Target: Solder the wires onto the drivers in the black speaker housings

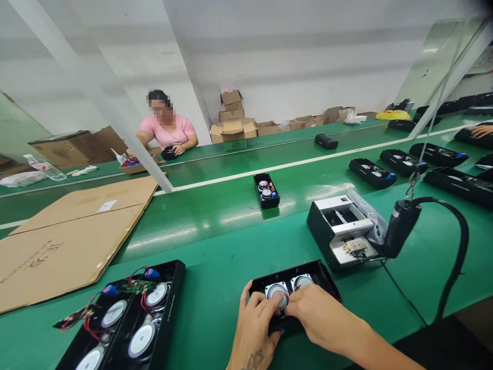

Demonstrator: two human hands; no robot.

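Observation:
A black speaker housing (319, 271) lies on the green bench in front of me, with two round silver speaker drivers (276, 294) inside. My left hand (256, 321) grips the housing's left end, thumb along the near side and fingertips reaching onto the left driver. Over the middle of the housing, my right hand (314, 311) has its fingers pinched together beside that driver. Whatever sits between those fingertips is hidden. To the left, two more open housings (175, 288) hold drivers, red wires and a green circuit board (140, 287).
A black and silver screw feeder (339, 231) stands right, beside a hanging black electric screwdriver (402, 226). Flat cardboard (77, 231) covers the left. A green conveyor (215, 205) carries another housing (266, 191). Several more housings sit right. A co-worker (167, 131) in pink sits opposite.

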